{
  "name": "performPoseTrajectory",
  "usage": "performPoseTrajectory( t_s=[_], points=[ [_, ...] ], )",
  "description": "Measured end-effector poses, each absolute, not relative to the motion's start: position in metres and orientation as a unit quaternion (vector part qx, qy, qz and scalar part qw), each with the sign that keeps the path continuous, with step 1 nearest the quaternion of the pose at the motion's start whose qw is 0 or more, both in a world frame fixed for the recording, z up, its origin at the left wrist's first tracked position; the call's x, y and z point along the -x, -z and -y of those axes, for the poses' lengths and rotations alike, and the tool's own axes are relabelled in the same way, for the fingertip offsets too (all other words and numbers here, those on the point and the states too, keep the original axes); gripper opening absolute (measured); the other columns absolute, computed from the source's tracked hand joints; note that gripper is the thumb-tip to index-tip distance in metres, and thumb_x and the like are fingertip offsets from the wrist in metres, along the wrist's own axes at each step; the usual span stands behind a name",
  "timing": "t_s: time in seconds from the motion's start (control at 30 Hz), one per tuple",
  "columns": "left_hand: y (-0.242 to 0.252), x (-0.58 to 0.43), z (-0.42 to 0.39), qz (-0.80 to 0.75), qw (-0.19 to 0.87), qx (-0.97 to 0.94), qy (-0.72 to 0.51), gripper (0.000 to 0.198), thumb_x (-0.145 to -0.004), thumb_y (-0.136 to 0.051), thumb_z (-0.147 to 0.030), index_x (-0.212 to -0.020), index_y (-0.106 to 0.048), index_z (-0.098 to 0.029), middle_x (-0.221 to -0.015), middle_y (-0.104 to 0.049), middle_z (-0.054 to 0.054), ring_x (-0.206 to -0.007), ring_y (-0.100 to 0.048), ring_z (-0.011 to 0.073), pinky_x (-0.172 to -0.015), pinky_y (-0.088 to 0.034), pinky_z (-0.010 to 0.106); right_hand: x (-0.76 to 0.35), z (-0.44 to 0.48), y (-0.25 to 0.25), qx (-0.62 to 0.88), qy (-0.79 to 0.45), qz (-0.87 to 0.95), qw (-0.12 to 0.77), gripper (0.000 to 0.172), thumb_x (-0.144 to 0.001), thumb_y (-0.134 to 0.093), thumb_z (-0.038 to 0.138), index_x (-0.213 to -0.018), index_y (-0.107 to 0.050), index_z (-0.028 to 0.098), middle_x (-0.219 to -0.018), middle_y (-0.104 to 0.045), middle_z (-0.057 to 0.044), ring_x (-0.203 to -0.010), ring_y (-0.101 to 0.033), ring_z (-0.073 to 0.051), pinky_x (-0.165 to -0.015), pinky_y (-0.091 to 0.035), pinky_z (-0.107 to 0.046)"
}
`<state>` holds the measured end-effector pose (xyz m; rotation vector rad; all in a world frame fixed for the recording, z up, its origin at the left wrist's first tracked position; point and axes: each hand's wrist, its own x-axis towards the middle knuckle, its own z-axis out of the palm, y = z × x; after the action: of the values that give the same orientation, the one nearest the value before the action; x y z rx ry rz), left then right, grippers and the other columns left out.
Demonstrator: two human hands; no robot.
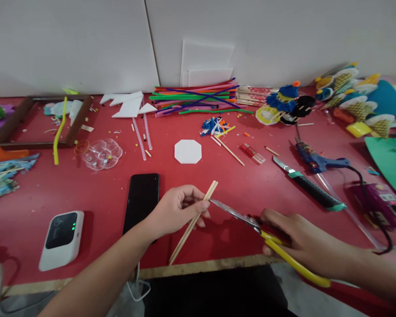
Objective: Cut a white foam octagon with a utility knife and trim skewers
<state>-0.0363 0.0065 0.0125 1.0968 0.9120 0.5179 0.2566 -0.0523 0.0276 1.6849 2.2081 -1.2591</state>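
My left hand (pixel 181 208) pinches a pair of wooden chopsticks (pixel 188 233) near their upper end; they slant down toward the table's front edge. In my right hand (pixel 293 237) is a pair of scissors (pixel 277 251) with yellow handles. The blades point left, and their tip meets the chopsticks beside my left fingertips. A white octagonal foam piece (pixel 188 152) lies on the red table beyond my hands. Under my left wrist, a black phone (pixel 141 198) is partly covered.
A utility knife (pixel 317 192) and a blue glue gun (pixel 320 160) with a cord lie at the right. Pipe cleaners (pixel 198 97) are heaped along the wall. At the left are a white device (pixel 62 240), a clear plastic palette (pixel 102 154) and a brown frame (pixel 20 116).
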Motion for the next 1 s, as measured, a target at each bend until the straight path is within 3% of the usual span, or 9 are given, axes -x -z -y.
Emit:
performPoseTrajectory(
  t_s=[0.37,0.73,0.83,1.0],
  points=[
    [-0.017,0.038,-0.005,-0.389,0.761,-0.472,-0.217,0.032,-0.081,-0.075,-0.045,-0.080,-0.058,-0.017,-0.071,-0.072,0.001,-0.056,-0.068,0.0102,-0.055,-0.051,0.021,-0.260,0.055,-0.028,-0.540,0.449,-0.711,0.029,0.039,-0.084,-0.065,0.058,-0.087,-0.049,0.022,-0.068,-0.061,0.001,-0.055,-0.046,-0.012,-0.051,-0.032,-0.025],
    [-0.006,0.037,-0.006,-0.449,0.714,-0.505,-0.183,0.039,-0.081,-0.072,-0.053,-0.084,-0.055,-0.018,-0.072,-0.071,0.001,-0.054,-0.067,0.0119,-0.055,-0.050,0.024,-0.261,0.043,-0.014,-0.547,0.394,-0.737,0.047,0.037,-0.087,-0.061,0.052,-0.070,-0.057,0.020,-0.062,-0.060,0.001,-0.053,-0.046,-0.011,-0.050,-0.027,-0.026],
    [-0.003,0.036,-0.007,-0.471,0.699,-0.507,-0.180,0.037,-0.082,-0.070,-0.051,-0.085,-0.053,-0.019,-0.072,-0.070,0.001,-0.056,-0.067,0.0128,-0.056,-0.051,0.025,-0.262,0.029,-0.016,-0.498,0.414,-0.759,0.069,0.029,-0.089,-0.058,0.041,-0.069,-0.060,0.020,-0.063,-0.062,0.000,-0.055,-0.049,-0.012,-0.052,-0.028,-0.026],
    [-0.001,0.034,-0.007,-0.499,0.677,-0.512,-0.175,0.034,-0.085,-0.067,-0.050,-0.085,-0.051,-0.020,-0.072,-0.068,0.000,-0.057,-0.068,0.0138,-0.054,-0.051,0.026,-0.256,0.018,-0.023,-0.503,0.475,-0.719,0.059,0.023,-0.077,-0.060,0.025,-0.055,-0.057,0.020,-0.050,-0.053,0.002,-0.049,-0.049,-0.012,-0.046,-0.028,-0.024]
  ],
)
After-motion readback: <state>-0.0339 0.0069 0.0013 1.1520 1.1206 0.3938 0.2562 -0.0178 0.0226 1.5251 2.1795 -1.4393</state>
